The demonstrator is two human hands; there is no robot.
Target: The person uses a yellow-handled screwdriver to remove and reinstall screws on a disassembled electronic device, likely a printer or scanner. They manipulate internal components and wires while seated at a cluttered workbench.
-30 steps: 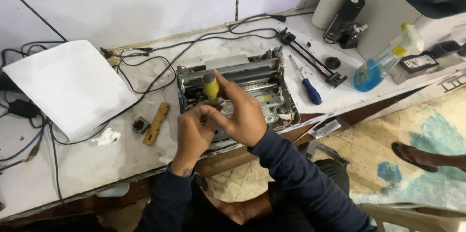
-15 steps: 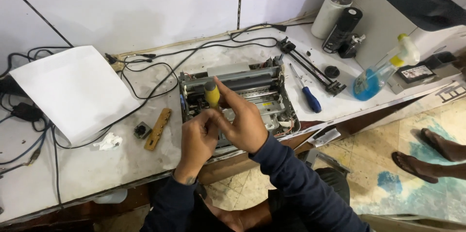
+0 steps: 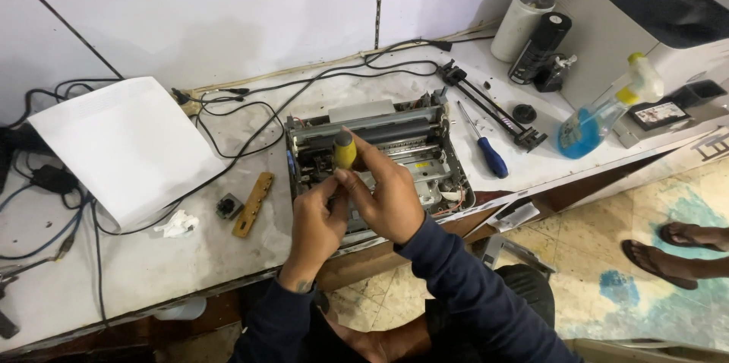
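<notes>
the yellow-handled screwdriver [image 3: 345,150] is standing nearly upright over the opened printer mechanism [image 3: 380,159], its long axis running almost straight toward the camera, handle up and tip going down into the left part of the chassis, where the blade is hidden. the right hand [image 3: 389,196] is reaching in from below, fingers curling lightly around the lower end of the handle, thumb and forefinger pinching it, wrist bent back over the front edge of the mechanism. the left hand [image 3: 317,228] is sitting just beside it, touching it, fingertips tucked in under the right thumb near the shaft; whether it is gripping the shaft or only steadying there, i cannot tell. both forearms, in dark blue sleeves, are coming up from the bottom of the frame.

the mechanism is lying on a scuffed white workbench [image 3: 152,272], its long side running along the bench edge. black cables [image 3: 250,135] are looping across the bench toward the wall. a sheet of white paper [image 3: 125,146] is resting at the left, with a small wooden strip [image 3: 253,204] and a crumpled tissue [image 3: 176,224] near it. to the right, a blue-handled screwdriver [image 3: 486,146] is lying flat, a black rod assembly [image 3: 490,105] is angling away, and a spray bottle of blue liquid [image 3: 596,120] is tipping against a grey machine [image 3: 645,21]. sandalled feet [image 3: 676,253] of another person are showing on the patterned floor.
</notes>
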